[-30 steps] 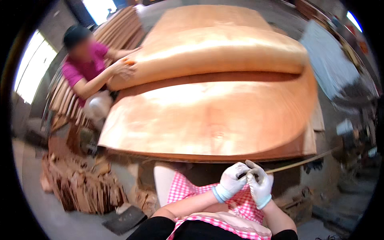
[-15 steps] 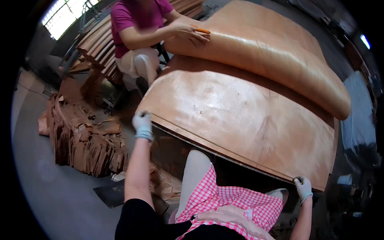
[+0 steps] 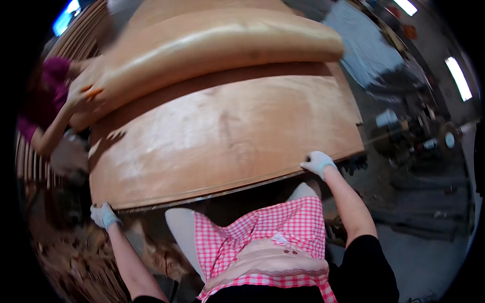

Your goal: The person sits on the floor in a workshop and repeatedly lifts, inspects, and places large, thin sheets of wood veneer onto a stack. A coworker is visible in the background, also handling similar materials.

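Pale blue-white glove fabric covers both hands. The left hand is closed on the near left corner of the large, thin, reddish-brown wooden veneer sheet, fingers curled at its near edge. The right hand is laid on the same near edge toward the right; whether its fingers are clamped under the edge or only pressed against it cannot be told.

The sheet is spread on a stack of like sheets, and it lies away from both hands, on the far side of them. Its long axis runs left to right, so the hands are set well apart along it, each near one end of the near edge. Neither hand is clearly nearer; both are touching.

Beyond the flat sheet, a second pale orange veneer sheet is seen curled into a long roll-like fold, held at its left end by a co-worker's hand in a magenta sleeve. Scraps of veneer are heaped on the floor at the near left.

Against half a second ago, the right hand has been brought up from low beside the body onto the edge, and the left hand is now lower and nearer, at the corner
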The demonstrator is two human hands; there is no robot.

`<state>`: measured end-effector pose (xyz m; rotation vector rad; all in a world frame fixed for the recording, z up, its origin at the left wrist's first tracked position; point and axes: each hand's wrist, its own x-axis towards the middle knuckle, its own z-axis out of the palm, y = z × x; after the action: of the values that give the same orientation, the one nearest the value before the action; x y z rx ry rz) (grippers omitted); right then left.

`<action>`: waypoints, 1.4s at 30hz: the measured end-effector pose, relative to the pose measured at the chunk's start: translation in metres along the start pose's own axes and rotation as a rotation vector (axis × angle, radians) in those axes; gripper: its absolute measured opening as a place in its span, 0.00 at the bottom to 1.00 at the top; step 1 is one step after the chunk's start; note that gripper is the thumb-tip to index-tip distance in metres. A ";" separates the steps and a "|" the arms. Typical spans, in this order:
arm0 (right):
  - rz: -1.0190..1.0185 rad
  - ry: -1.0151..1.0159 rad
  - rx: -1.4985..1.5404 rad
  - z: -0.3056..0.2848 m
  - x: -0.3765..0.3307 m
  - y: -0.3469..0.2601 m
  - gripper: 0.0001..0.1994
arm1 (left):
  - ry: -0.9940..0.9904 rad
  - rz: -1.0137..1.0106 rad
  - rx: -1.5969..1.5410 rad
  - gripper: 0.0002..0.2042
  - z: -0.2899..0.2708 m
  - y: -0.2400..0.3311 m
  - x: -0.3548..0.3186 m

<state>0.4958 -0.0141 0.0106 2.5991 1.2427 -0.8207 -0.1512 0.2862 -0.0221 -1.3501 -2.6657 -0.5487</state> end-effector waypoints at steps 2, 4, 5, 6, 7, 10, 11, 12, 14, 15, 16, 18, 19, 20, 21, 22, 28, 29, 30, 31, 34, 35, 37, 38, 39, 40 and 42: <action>-0.052 -0.033 0.010 0.000 0.007 0.000 0.22 | 0.100 0.338 -0.225 0.23 0.005 0.037 -0.050; -0.057 -0.024 -0.020 0.006 0.011 0.002 0.22 | -0.306 0.508 -0.451 0.26 -0.006 0.111 -0.153; -0.049 -0.030 -0.031 0.007 0.010 0.002 0.22 | -0.545 0.558 -0.449 0.28 -0.022 0.145 -0.212; -0.050 -0.030 -0.047 0.005 0.010 -0.003 0.22 | -0.604 0.955 -0.336 0.33 0.001 0.154 -0.252; -0.034 -0.037 -0.028 0.005 0.010 -0.001 0.22 | -0.565 1.066 -0.340 0.35 -0.013 0.181 -0.305; -0.020 -0.064 0.042 0.002 0.007 -0.001 0.20 | -0.578 1.269 -0.302 0.41 -0.029 0.231 -0.409; -0.037 -0.067 0.053 0.004 0.008 0.000 0.20 | -0.659 1.297 -0.208 0.43 -0.027 0.237 -0.422; -0.060 -0.070 0.060 0.005 0.009 0.005 0.20 | -0.662 1.297 -0.203 0.43 -0.025 0.238 -0.428; -0.102 -0.068 0.162 0.004 0.014 0.036 0.19 | -0.660 1.287 -0.187 0.43 -0.020 0.236 -0.423; -0.128 -0.057 0.171 -0.002 0.015 0.059 0.19 | -0.668 1.268 -0.171 0.43 -0.021 0.235 -0.420; -0.155 -0.047 0.178 -0.009 0.017 0.085 0.19 | -0.662 1.262 -0.158 0.44 -0.020 0.235 -0.417; -0.138 -0.039 0.218 -0.021 0.021 0.162 0.17 | -0.667 1.260 -0.137 0.44 -0.021 0.235 -0.418; -0.066 -0.018 0.215 -0.032 0.022 0.191 0.16 | -0.667 1.250 -0.114 0.44 -0.023 0.235 -0.417; 0.010 0.003 0.211 -0.043 0.022 0.218 0.15 | -0.658 1.249 -0.115 0.44 -0.021 0.233 -0.416; 0.074 0.030 0.151 -0.052 0.023 0.244 0.15 | -0.649 1.250 -0.115 0.44 -0.017 0.231 -0.415; 0.135 0.056 0.091 -0.058 0.025 0.265 0.15 | -0.639 1.249 -0.112 0.44 -0.015 0.229 -0.414; 0.389 0.082 0.208 -0.035 0.054 0.318 0.16 | -0.627 1.273 -0.135 0.43 -0.018 0.231 -0.418; 0.441 0.116 0.298 -0.028 0.058 0.321 0.17 | -0.625 1.271 -0.132 0.42 -0.018 0.231 -0.417; 0.561 0.213 0.355 -0.020 0.056 0.332 0.17 | -0.628 1.268 -0.138 0.42 -0.019 0.231 -0.417; 0.682 0.312 0.410 -0.011 0.047 0.344 0.17 | -0.639 1.274 -0.152 0.42 -0.019 0.231 -0.419; 0.687 0.650 0.636 -0.005 0.035 0.308 0.16 | -0.619 1.238 -0.193 0.40 -0.022 0.223 -0.415; 0.567 0.770 0.621 -0.002 0.024 0.293 0.14 | -0.604 1.232 -0.231 0.39 -0.023 0.223 -0.416; 0.324 0.854 0.605 0.007 0.006 0.246 0.13 | -0.556 1.205 -0.394 0.31 -0.027 0.223 -0.416; 0.205 0.819 0.594 0.009 -0.006 0.212 0.13 | -0.522 1.184 -0.518 0.25 -0.034 0.223 -0.418; 0.095 0.787 0.731 0.020 -0.017 0.177 0.11 | -0.669 1.222 -0.576 0.20 -0.048 0.226 -0.423; -0.011 0.742 0.865 0.030 -0.030 0.142 0.09 | -0.818 1.255 -0.638 0.16 -0.065 0.228 -0.433; -0.211 0.495 1.051 0.030 -0.073 0.058 0.07 | -0.733 1.353 -0.918 0.15 -0.100 0.223 -0.448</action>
<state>0.4902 -0.1112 0.0186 3.7252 1.4909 -1.1361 0.2889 0.0309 0.0191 -3.4877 -0.9217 -1.1632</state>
